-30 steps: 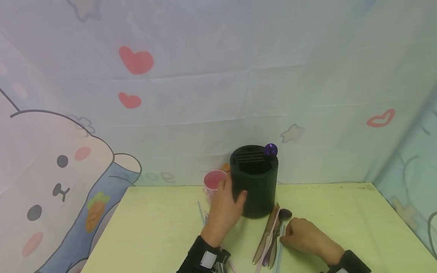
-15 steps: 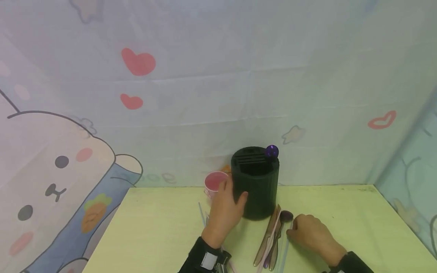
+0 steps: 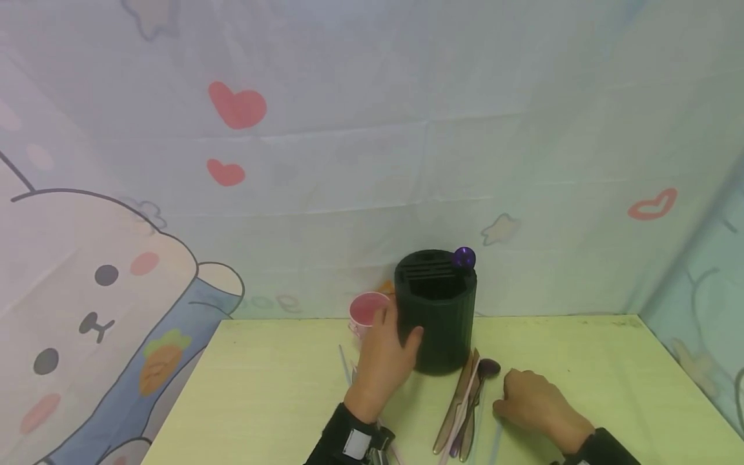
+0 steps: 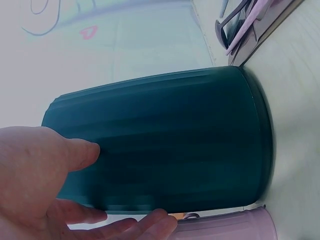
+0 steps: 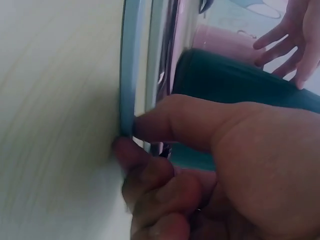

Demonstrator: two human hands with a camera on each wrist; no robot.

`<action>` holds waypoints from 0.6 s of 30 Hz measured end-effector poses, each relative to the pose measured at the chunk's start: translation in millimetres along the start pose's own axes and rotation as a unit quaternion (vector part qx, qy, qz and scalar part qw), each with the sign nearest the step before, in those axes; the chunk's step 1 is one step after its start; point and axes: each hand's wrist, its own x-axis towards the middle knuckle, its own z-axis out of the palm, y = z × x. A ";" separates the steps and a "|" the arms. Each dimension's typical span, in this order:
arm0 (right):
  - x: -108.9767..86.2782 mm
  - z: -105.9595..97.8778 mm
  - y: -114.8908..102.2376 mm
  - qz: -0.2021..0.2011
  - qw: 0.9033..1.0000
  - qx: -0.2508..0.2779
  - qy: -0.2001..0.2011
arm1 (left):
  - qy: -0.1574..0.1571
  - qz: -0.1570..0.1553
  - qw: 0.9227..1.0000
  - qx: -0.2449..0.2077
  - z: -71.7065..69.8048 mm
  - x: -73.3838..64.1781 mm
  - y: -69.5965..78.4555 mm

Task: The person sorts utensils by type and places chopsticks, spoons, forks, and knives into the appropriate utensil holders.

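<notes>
My left hand (image 3: pixel 383 361) touches the side of a dark green ribbed utensil holder (image 3: pixel 444 332), its thumb and fingers spread over the curved wall. The holder has a slotted top, with a purple ball-like end (image 3: pixel 464 258) sticking out at the back right. Low over the table, my right hand (image 3: pixel 537 410) pinches a pale blue straw (image 5: pixel 130 60) by its end between thumb and forefinger. Left of that hand lie a dark spoon (image 3: pixel 489 368), a pink straw (image 3: pixel 463 413) and several metal knives or handles (image 3: pixel 450 420), bunched together before the holder.
A pink cup (image 3: pixel 359 329) stands beside the holder on its left, partly behind my left hand. Another light blue straw (image 3: pixel 344 363) lies near my left wrist, which covers other slim items. A printed cloth (image 3: pixel 349 161) hangs behind the pale yellow table (image 3: pixel 261 381).
My right hand has moved a little to the right, drawing the blue straw away from the bunch of cutlery. My left hand stays on the holder. The head view has shifted slightly.
</notes>
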 end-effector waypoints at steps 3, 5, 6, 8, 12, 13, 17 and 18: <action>4.8 -1.9 5.7 0.013 1.000 0.006 0.008 | 0.003 0.004 1.000 0.002 -1.2 0.4 1.0; 7.4 -4.4 10.0 0.024 1.000 0.013 0.014 | 0.003 0.005 1.000 0.002 -2.0 0.6 1.5; 8.2 -6.2 12.1 0.029 0.999 0.018 0.017 | 0.003 0.005 1.000 0.002 -2.2 0.5 1.5; 9.2 -10.4 15.9 0.038 0.999 0.026 0.029 | 0.004 0.006 1.000 0.003 -1.8 0.2 1.0; 9.8 -20.4 19.1 0.044 0.996 0.045 0.065 | 0.002 0.005 1.000 0.004 -1.3 -0.8 0.5; 10.4 -22.6 18.9 0.043 0.995 0.048 0.078 | 0.002 0.005 1.000 0.004 -1.3 -0.9 0.6; 11.4 -29.2 14.2 0.022 0.989 0.069 0.132 | -0.001 0.004 1.000 0.003 -1.9 -1.1 1.9; 11.6 -30.2 12.1 0.014 0.986 0.073 0.148 | -0.001 0.004 1.000 0.003 -2.0 -1.0 2.2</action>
